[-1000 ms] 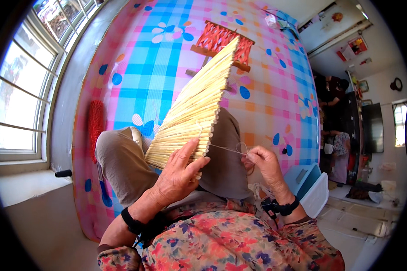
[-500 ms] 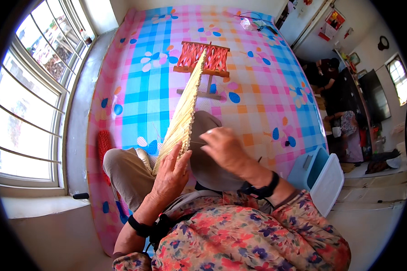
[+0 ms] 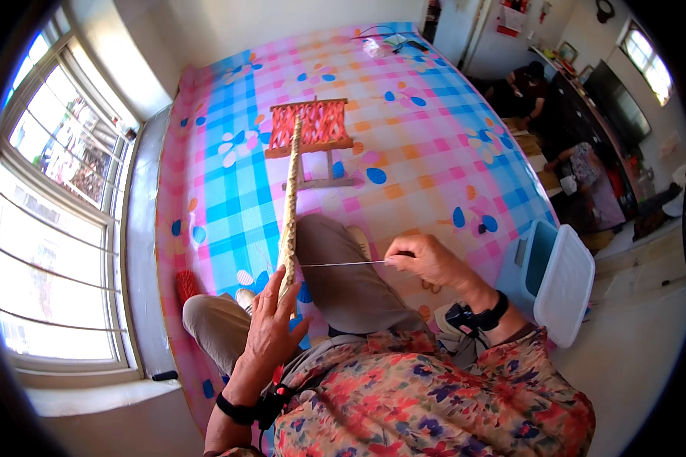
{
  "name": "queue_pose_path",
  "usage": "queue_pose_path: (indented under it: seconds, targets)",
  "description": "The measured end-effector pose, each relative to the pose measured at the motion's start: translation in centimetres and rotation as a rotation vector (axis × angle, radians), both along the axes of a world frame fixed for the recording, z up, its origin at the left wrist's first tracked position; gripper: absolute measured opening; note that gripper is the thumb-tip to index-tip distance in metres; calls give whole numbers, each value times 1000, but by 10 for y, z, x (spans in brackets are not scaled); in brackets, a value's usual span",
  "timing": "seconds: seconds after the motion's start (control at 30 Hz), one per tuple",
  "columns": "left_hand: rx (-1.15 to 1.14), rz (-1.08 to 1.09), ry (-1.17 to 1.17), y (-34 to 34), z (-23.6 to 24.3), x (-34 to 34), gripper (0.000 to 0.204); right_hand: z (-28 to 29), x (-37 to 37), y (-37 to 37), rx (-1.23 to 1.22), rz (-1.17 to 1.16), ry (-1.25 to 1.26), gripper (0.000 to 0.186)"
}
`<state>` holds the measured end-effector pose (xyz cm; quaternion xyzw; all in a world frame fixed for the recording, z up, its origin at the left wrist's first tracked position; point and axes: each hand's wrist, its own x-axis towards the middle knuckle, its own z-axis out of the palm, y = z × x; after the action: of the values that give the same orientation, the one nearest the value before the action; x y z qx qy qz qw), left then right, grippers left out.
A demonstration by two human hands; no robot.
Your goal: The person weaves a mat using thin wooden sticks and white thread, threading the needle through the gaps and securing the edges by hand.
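A long pale mat of bound reeds point(image 3: 290, 221) stands almost edge-on before me, its far end over a small wooden stool with a red woven top point(image 3: 320, 126). My left hand point(image 3: 268, 327) grips its near end, thumb and fingers at either side. My right hand point(image 3: 427, 263), to the right, is closed on a thin thread point(image 3: 343, 263) that runs taut and level from the mat. A small dark item shows at these fingers, too small to identify. My bent legs point(image 3: 335, 274) are beneath the work.
The checked, flowered sheet point(image 3: 221, 198) covers the raised surface I sit on. A red brush head point(image 3: 187, 286) lies at left, by the barred window point(image 3: 53, 251). A blue bin with white lid point(image 3: 526, 274) is at right. Two other people point(image 3: 526, 99) are beyond, at right.
The mat has turned from a slanting face to nearly edge-on. My right hand crossed inward, then drew back right, stretching the thread straight. The view has tilted toward the far wall.
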<state>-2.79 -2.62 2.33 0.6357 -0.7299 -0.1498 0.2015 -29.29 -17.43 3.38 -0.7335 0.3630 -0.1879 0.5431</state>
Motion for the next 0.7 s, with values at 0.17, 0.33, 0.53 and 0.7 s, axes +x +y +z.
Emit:
queue_pose_path:
  seconds: [0.17,0.33,0.53,0.7]
  targets:
    - [-55,-173,143,-37,38,-25,45,35,-37,-6,63,-48,-57,14]
    - [24,-261,321,-84,68,-71,39,58,-48,-5,2,-78,-76,16]
    - [-39,-350,478,-97,73,-81,15,66,-57,-5,-10,-77,-74,16]
    - [29,133,541,-76,67,-19,5,51,-87,-13,91,-168,-105,16]
